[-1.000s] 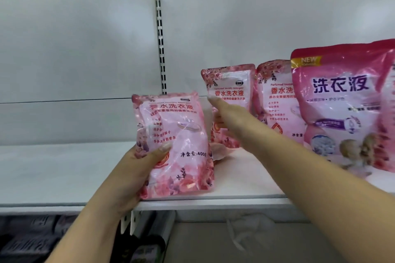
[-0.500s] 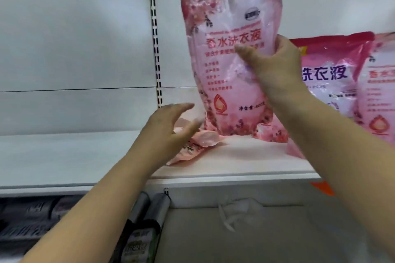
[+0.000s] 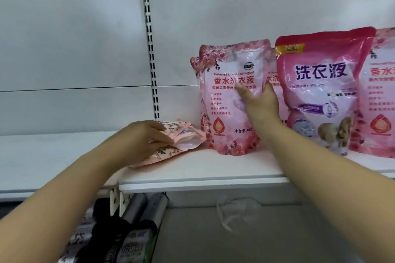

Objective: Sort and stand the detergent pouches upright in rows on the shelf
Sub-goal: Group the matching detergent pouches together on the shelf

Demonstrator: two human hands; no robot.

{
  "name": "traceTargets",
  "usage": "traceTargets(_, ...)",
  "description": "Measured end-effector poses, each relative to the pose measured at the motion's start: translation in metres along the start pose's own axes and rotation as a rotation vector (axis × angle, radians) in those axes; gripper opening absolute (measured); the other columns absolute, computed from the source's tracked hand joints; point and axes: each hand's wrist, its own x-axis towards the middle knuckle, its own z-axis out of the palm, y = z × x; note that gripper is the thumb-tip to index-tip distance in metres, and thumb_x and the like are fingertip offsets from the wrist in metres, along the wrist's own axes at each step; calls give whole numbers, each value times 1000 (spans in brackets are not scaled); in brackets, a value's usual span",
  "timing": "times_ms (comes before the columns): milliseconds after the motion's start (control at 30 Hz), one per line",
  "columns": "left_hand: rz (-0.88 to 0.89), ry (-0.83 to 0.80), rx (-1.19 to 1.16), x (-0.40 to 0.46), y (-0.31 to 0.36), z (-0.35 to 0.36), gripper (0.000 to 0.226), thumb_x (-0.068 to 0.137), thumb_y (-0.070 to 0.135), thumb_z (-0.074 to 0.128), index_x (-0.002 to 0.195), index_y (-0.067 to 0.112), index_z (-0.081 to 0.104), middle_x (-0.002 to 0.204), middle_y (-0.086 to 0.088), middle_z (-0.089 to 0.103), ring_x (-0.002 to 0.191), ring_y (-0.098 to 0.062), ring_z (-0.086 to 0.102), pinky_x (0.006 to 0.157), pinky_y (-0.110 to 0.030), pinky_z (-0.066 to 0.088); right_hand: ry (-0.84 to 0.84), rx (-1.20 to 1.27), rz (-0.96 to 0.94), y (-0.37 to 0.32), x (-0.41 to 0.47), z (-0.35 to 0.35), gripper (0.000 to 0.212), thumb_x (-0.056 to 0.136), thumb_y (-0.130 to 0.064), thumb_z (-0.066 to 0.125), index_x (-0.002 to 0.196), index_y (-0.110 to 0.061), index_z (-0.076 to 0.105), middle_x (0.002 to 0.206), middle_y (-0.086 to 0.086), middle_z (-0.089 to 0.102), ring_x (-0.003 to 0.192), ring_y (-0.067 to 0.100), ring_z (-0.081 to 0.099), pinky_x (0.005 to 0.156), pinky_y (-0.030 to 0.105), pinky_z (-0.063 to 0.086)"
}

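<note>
Right hand (image 3: 258, 102) flat against front of upright pale pink pouch (image 3: 229, 100) on white shelf (image 3: 192, 168), fingers straight, pressing not gripping; second pale pouch stands just behind it; left hand (image 3: 143, 141) pinches fallen pouch (image 3: 181, 141) lying flat beside it, fingers curled; darker pink pouch (image 3: 320, 83) upright to the right.

So the light pink pouch (image 3: 232, 100) that the right hand (image 3: 257, 102) had up in the air half a second ago now stands upright on the shelf (image 3: 192, 168), palm flat on its front. The left hand (image 3: 141, 139), open before, now grips the flat pouch (image 3: 177, 141) lying at 9 o'clock of it.
</note>
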Motion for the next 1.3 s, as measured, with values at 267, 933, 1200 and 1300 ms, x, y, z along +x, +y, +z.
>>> traceTargets(267,-46,219,-191,-36,9,-5,39,75,42,63,113,35,61,87,33,46,84,1,50,79,-8,36,95,-169,-6,7,8,-1,64,90,-37,54,141,-10,28,148,6,34,134,20,34,89,11,25)
traceTargets(933,-93,573,-252,-86,62,47,71,67,75,44,118,28,60,121,15,49,120,-9,44,103,-43,33,-392,-925,98,-12,-57,-35,55,92,-52,40,118,-5,54,113,14,60,90,24,50,77,31,37)
traceTargets(1200,208,828,-116,-94,86,98,45,88,56,45,116,22,49,126,2,47,121,-24,43,102,-52,29,-573,-207,276,-31,-104,1,28,87,-41,57,85,-14,63,85,3,69,76,19,65,77,33,53)
traceTargets(1300,266,791,-175,-90,92,95,43,90,52,47,118,20,49,127,-1,46,122,-25,41,99,-52,34,-540,254,509,-30,-101,5,4,86,-9,59,90,-9,59,81,12,70,67,25,67,66,36,58)
